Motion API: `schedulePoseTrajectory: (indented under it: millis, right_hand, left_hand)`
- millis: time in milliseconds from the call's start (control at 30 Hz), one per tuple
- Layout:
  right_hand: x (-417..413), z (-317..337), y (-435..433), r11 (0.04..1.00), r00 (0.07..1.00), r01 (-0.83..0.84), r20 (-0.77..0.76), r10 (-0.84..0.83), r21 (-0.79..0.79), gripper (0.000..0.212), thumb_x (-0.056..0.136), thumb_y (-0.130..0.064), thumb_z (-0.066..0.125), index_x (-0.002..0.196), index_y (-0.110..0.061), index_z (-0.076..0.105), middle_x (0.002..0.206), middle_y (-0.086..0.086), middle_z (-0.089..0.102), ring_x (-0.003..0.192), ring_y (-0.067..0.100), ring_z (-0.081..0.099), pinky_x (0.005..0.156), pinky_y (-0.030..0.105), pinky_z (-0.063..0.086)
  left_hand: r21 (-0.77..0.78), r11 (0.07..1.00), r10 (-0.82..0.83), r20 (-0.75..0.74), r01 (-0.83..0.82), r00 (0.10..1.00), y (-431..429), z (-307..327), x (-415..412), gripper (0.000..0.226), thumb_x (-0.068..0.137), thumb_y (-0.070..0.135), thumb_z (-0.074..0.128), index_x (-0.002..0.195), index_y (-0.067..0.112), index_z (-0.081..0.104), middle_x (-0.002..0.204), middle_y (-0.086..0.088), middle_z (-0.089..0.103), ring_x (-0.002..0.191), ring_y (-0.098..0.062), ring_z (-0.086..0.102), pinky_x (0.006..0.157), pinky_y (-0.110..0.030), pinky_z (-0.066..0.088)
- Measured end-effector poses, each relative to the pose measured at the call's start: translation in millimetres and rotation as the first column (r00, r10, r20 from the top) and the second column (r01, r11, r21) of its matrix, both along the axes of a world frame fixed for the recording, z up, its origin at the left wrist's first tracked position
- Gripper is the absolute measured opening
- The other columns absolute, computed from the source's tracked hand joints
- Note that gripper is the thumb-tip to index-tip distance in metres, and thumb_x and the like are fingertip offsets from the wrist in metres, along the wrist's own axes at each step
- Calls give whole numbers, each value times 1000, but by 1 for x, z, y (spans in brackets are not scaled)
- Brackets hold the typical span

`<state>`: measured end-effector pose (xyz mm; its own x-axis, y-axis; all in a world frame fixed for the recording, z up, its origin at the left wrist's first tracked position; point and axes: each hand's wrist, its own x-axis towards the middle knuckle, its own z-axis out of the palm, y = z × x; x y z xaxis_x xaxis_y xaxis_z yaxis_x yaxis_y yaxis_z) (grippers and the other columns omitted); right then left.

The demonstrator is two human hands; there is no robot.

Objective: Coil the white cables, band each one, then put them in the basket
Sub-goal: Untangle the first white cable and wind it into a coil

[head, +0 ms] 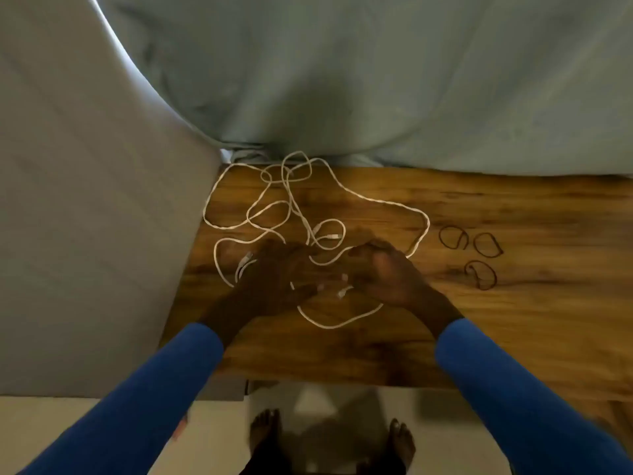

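White cables [274,207] lie tangled in loose loops on the left part of a wooden table [513,320]. My left hand [274,272] and my right hand [387,272] are close together over the near side of the tangle, each with fingers curled on a strand of white cable. A loop of that cable [339,322] hangs on the table just below my hands. Three dark rubber bands [454,237] lie loose on the wood to the right of my right hand. No basket is in view.
A grey upholstered surface [85,200] borders the table on the left. Pale green cloth [376,80] hangs along the table's far edge. My bare feet [267,437] stand on a pale floor below the near edge.
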<state>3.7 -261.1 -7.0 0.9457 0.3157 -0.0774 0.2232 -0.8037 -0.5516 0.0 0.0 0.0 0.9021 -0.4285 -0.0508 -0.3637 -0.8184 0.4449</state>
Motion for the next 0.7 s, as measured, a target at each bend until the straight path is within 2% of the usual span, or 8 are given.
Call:
schedulePoseTrajectory:
  millis: [100,167,267,400,500,567,633,700]
  right_hand:
    - [-5,-39,1,988,998,17,-59,-26,-154,47,94,-49,64,136,-26,62,142,4,58,132,26,53,106,39,47]
    - [-10,-66,3,989,990,119,-67,-125,-82,34,99,-44,57,126,-26,69,129,3,67,121,25,60,99,41,51]
    - [2,-98,1,921,959,276,-21,-281,274,17,103,-30,56,98,-26,72,89,-7,73,84,15,69,76,37,54]
    - [9,-118,7,601,903,352,-93,-419,718,27,106,-24,54,82,-17,63,59,-7,56,46,4,47,48,21,36]
    - [29,-104,2,482,892,377,-169,-420,791,20,105,-19,56,98,-11,72,63,-2,61,47,4,51,45,17,40]
    - [2,-136,0,454,910,136,70,-409,881,17,102,-20,62,106,-10,74,80,6,74,64,10,69,58,24,55]
    - [14,-127,-1,461,918,159,41,-395,873,14,99,-20,65,100,-10,75,90,15,77,81,29,75,72,39,62]
    - [9,-128,0,411,900,179,20,-436,894,18,100,-22,64,93,-9,75,87,17,76,77,30,73,67,39,59]
  left_hand:
    - [40,996,-75,-107,80,991,-6,-35,-14,84,82,79,48,153,35,39,156,3,44,146,-24,39,118,-49,34]
    - [0,995,-96,-144,97,985,-16,-61,-21,82,84,77,54,154,38,34,160,6,38,148,-21,34,120,-45,32]
    - [-49,992,-122,-55,119,991,-33,-85,-3,76,87,72,61,152,41,37,152,12,46,140,-12,40,117,-36,31]
    - [-232,958,-159,51,166,986,-47,-93,9,38,94,61,59,121,37,66,103,23,68,94,8,63,82,-24,48]
    - [-266,949,-126,176,171,976,-51,-77,30,26,100,53,53,102,36,72,87,21,70,80,3,66,69,-26,50]
    - [-286,925,-96,459,249,883,-59,-114,11,25,102,51,53,81,44,64,70,23,61,71,1,62,62,-23,43]
    - [-265,939,-80,458,222,885,-64,-108,31,33,102,53,51,70,45,55,62,23,54,65,-1,59,59,-23,37]
    - [-274,939,-43,506,208,861,-62,-112,30,39,100,58,47,69,37,57,59,20,51,60,-1,55,58,-25,36]
